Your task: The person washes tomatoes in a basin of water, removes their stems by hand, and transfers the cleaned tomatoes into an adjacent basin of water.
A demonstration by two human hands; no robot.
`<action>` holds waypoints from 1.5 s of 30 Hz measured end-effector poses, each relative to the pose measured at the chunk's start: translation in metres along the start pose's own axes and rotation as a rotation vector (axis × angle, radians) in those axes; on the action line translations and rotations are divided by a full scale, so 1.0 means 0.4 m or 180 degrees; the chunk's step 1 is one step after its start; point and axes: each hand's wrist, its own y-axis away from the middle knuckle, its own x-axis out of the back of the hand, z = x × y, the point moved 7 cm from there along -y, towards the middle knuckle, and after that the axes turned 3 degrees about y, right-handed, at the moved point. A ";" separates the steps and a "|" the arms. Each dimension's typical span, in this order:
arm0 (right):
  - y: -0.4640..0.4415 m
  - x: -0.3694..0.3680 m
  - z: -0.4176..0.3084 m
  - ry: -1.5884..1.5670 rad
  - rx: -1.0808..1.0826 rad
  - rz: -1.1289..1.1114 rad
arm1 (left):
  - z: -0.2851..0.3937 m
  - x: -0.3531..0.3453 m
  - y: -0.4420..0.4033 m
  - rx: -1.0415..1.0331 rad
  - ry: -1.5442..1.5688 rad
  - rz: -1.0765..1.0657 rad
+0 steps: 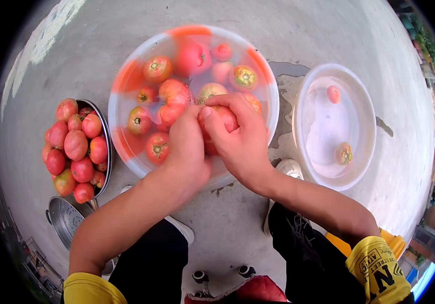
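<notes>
We hold a red tomato [223, 119] over the near half of a large basin [126, 78], our right hand [245, 144] curled around it, our left hand [189, 144] against its left side, those fingers too hidden for us to tell their spread; more tomatoes [139, 120] lie around it in the basin, a heaped bowl [108, 157] stands left, a smaller basin [324, 131] with two tomatoes right

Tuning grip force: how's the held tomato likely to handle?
Probably slippery: the tomato looks smooth, over a water-filled tub. May bruise if squeezed, looking red and ripe. Likely rolls if set down, given its rounded side.
</notes>
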 end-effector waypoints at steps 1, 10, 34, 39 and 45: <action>0.006 -0.005 -0.024 0.0423 0.0808 -0.0244 | -0.030 -0.012 0.014 0.0733 0.0629 -0.0224; 0.041 -0.065 0.039 -0.0052 0.0385 -0.1008 | -0.067 0.026 0.081 0.1045 0.0196 0.0237; 0.019 -0.050 0.060 -0.0614 -0.0653 0.0102 | 0.050 0.002 0.019 -0.0882 -0.1907 -0.0343; 0.029 -0.034 -0.014 0.0814 0.1919 -0.0543 | -0.003 0.057 0.008 0.0928 -0.1067 -0.0750; 0.044 -0.065 -0.010 0.0413 0.1401 -0.0888 | 0.003 0.028 0.058 0.0410 -0.0619 0.0239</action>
